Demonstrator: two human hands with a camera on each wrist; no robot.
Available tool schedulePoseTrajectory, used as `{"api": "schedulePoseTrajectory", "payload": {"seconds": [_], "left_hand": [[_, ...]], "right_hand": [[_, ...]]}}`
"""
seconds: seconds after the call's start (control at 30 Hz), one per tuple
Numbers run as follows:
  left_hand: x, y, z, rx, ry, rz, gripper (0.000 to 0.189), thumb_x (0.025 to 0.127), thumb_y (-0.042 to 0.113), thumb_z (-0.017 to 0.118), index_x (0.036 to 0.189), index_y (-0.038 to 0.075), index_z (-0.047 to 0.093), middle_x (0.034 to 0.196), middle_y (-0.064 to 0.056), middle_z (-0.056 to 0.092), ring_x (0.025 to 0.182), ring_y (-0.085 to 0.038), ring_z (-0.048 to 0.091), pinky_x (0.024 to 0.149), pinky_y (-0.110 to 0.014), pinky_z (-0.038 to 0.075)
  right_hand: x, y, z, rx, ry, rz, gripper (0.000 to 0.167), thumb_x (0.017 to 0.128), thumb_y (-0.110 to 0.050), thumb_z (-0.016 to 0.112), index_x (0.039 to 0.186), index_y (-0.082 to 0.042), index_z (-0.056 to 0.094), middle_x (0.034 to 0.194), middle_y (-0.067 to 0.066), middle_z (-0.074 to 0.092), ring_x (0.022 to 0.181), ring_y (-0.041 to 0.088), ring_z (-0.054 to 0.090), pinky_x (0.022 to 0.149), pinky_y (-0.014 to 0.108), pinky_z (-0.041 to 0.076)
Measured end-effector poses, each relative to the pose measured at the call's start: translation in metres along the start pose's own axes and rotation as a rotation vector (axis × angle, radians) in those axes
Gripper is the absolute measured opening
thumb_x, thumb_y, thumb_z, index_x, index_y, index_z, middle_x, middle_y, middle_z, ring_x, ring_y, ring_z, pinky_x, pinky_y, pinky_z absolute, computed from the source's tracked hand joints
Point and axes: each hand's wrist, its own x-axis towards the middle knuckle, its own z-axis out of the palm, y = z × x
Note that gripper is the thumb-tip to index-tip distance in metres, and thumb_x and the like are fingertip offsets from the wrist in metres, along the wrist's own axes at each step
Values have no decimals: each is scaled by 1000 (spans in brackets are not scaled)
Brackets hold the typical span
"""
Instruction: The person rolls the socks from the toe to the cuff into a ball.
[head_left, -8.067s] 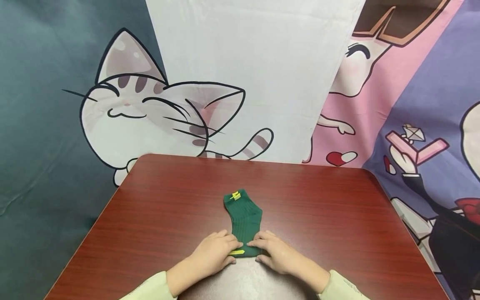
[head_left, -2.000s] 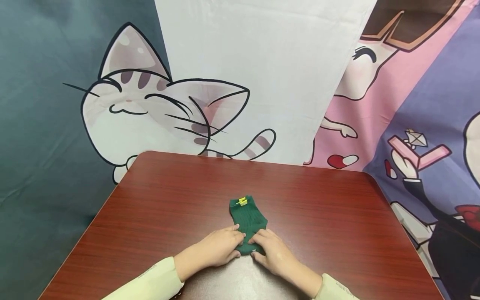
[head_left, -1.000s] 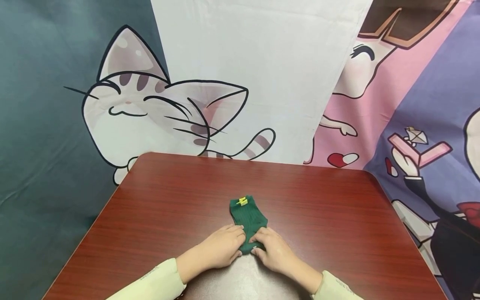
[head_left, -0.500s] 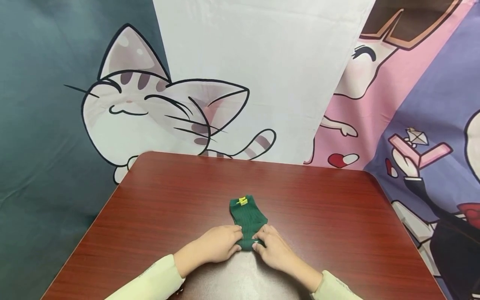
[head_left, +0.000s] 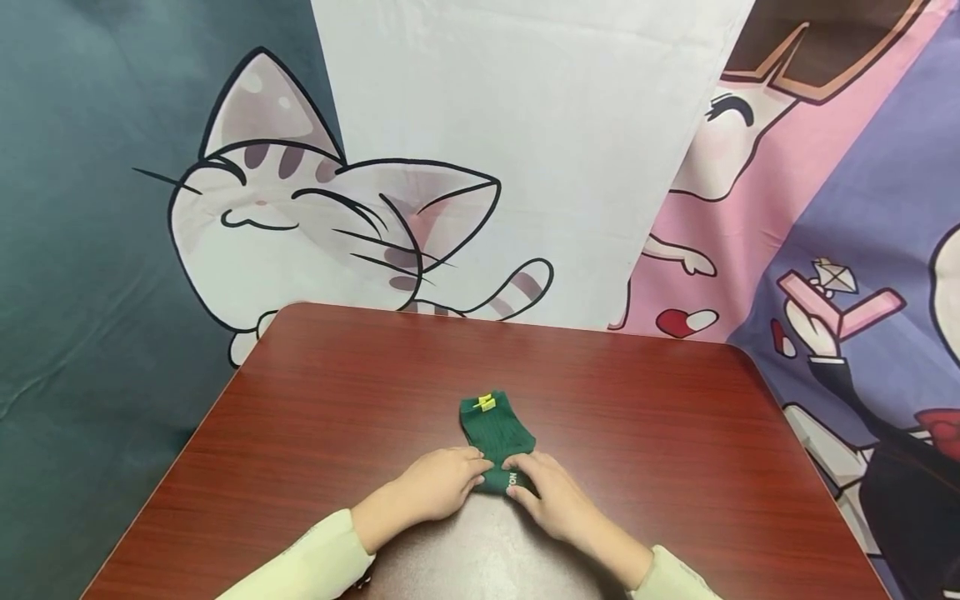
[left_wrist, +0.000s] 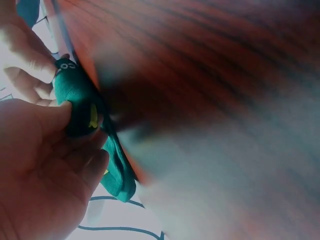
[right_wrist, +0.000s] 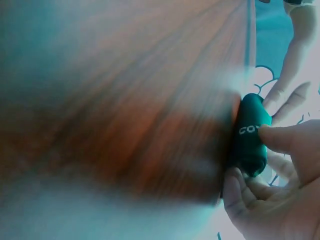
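Note:
A dark green ribbed sock (head_left: 495, 429) lies on the table, its near end rolled into a thick roll. Small yellow trim (head_left: 486, 402) marks its far end. My left hand (head_left: 438, 483) grips the left end of the roll, thumb on the near side and fingers over the top. At the right end, my right hand (head_left: 555, 496) holds the roll between thumb and fingers. White lettering shows on the roll (right_wrist: 250, 135) in the right wrist view. From the left wrist, the roll (left_wrist: 75, 95) shows a yellow patch, with the unrolled part (left_wrist: 120, 175) stretching beyond the fingers.
The reddish-brown wooden table (head_left: 360, 375) has rounded far corners. Behind it hangs a printed cloth backdrop (head_left: 525, 125) with a cartoon cat and figures. Pale green sleeves (head_left: 307, 562) cover both forearms.
The sock's near end, flat with a yellow stripe showing earlier, is now rolled up and away from me, so the sock is shorter. White lettering has turned into view by the right thumb.

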Motion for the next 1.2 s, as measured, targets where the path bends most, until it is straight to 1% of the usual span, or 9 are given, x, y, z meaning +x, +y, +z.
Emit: {"api": "schedulePoseTrajectory", "payload": {"seconds": [0.23,0.33,0.43,0.57,0.67,0.8,0.97,1.1,1.2], "left_hand": [[1,5,-2,-104,-4,-64,12,103,20,58,114,15,62,107,3,69,106,-15,67,88,-33,56],[1,7,-2,-65,19,-55,4,102,18,60,103,15,59,94,5,66,98,-14,67,95,-35,54],[2,10,0,-16,73,-54,5,99,17,63,99,14,59,90,5,68,97,-16,68,106,-40,48],[2,13,0,86,136,-69,7,98,18,64,104,15,63,95,2,70,95,-17,62,101,-40,49],[1,14,-1,159,150,-48,12,98,19,63,109,18,67,101,3,67,97,-16,56,93,-37,50],[-2,13,-6,163,125,19,15,98,18,64,111,18,71,108,5,67,105,-14,59,89,-34,53],[-5,10,-9,154,57,77,26,96,25,70,117,12,71,121,-1,71,117,-16,63,99,-36,52],[-6,9,-9,152,3,93,38,95,30,71,126,9,69,129,-6,69,123,-19,62,104,-39,50],[-6,10,-8,143,-41,72,44,96,33,69,132,9,66,133,-4,67,125,-18,61,104,-41,50]], "right_hand": [[-3,5,1,-123,89,-161,43,77,-14,87,116,-19,70,108,-7,61,101,11,58,85,35,54],[-1,6,1,-141,101,-203,39,76,-14,87,112,-17,72,106,-7,62,98,11,57,85,33,53],[2,7,0,-153,90,-217,32,80,-16,84,110,-18,74,103,-8,64,95,11,57,82,32,53],[6,9,-2,-159,67,-215,26,85,-17,81,110,-17,75,103,-7,69,95,13,60,82,34,54],[8,10,-3,-154,53,-216,25,86,-18,80,111,-16,76,104,-6,71,96,14,61,83,34,55],[9,10,-4,-147,49,-210,25,87,-18,80,111,-17,76,102,-7,70,94,12,60,81,33,54],[8,10,-4,-128,48,-195,25,87,-18,80,112,-17,77,102,-8,68,94,11,58,80,32,54],[7,13,-4,-92,32,-207,29,86,-16,80,115,-16,76,105,-6,69,98,13,60,86,35,53],[6,16,-5,-75,9,-219,32,86,-14,80,117,-14,75,107,-5,69,101,15,60,89,36,52]]}}
